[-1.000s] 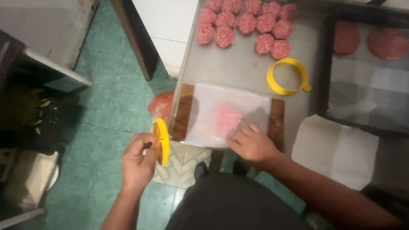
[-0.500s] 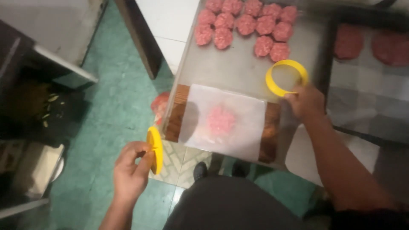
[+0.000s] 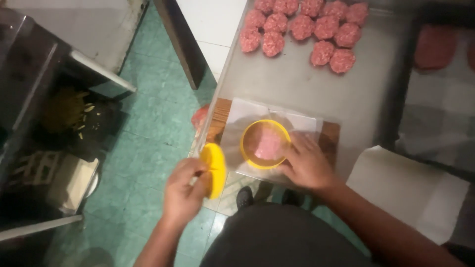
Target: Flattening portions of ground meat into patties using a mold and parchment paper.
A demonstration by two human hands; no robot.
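one meat ball (image 3: 268,145) sits on the paper sheet (image 3: 257,116) over the wooden board (image 3: 330,138), with the yellow ring (image 3: 265,144) already set around it; judging by that, pressing it flat is not yet done. at 12 o'clock from the board, a cluster of meat balls (image 3: 307,29) waits on the metal table (image 3: 307,89), and flattened patties (image 3: 434,46) lie on a tray at 2 o'clock. the right hand (image 3: 309,163) rests half-spread, fingers touching the ring's rim. the left hand (image 3: 184,190) is closed around the yellow disc (image 3: 214,169), held edge-up at 8 o'clock from the ring.
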